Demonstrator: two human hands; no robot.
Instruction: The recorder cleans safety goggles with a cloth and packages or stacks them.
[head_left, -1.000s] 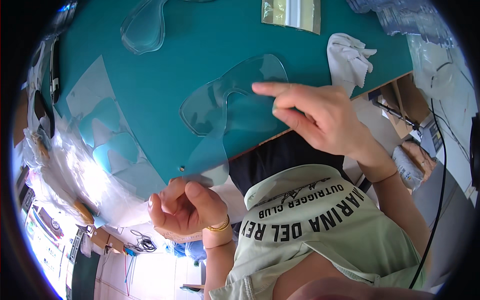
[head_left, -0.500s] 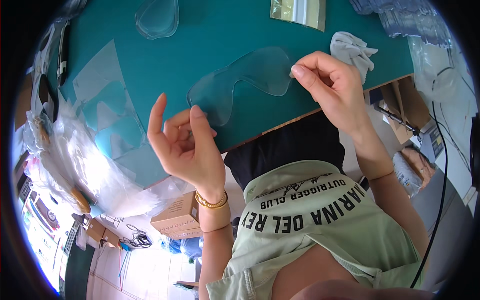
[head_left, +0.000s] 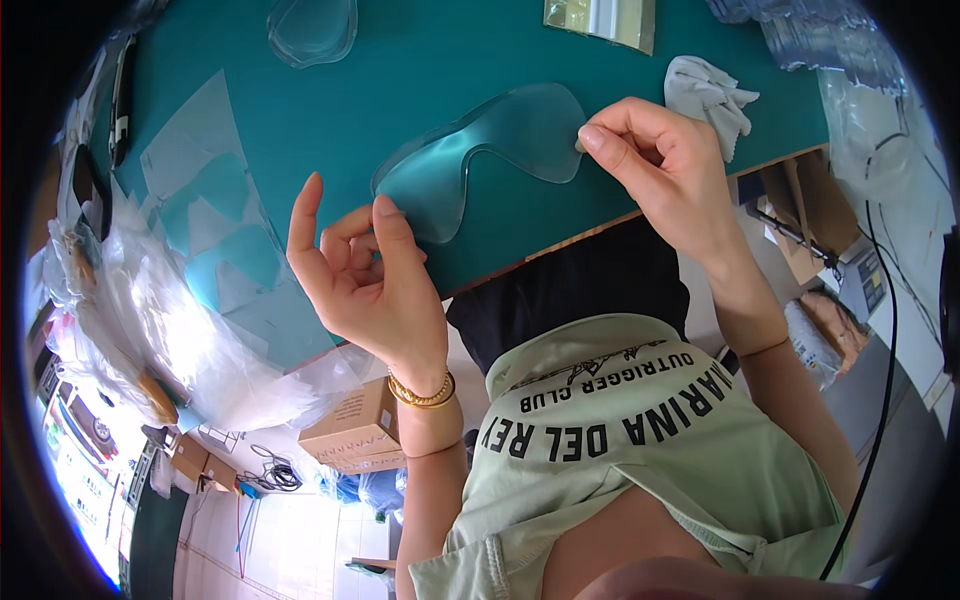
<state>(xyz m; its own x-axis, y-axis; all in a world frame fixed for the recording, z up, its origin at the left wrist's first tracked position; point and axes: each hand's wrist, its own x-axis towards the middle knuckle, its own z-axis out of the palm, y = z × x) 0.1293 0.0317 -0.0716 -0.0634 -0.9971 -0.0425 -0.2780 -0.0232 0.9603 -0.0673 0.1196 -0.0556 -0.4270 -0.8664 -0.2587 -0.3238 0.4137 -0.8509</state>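
I am holding a clear goggle lens point(head_left: 480, 155) over a teal table point(head_left: 420, 70).

Head view: my right hand point(head_left: 660, 165) is pinching the lens's right edge; my left hand point(head_left: 365, 275), fingers loosely curled, gripping nothing, is now risen beside its left end. A brown cardboard box point(head_left: 350, 430) is sitting on the floor below; crinkled clear plastic bags point(head_left: 170, 330) are lying at the table's left.

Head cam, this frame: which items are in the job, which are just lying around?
In the job:
clear goggle lens, pinched by right hand
left hand, beside the lens

Lying about:
second lens
white cloth
plastic film sheets
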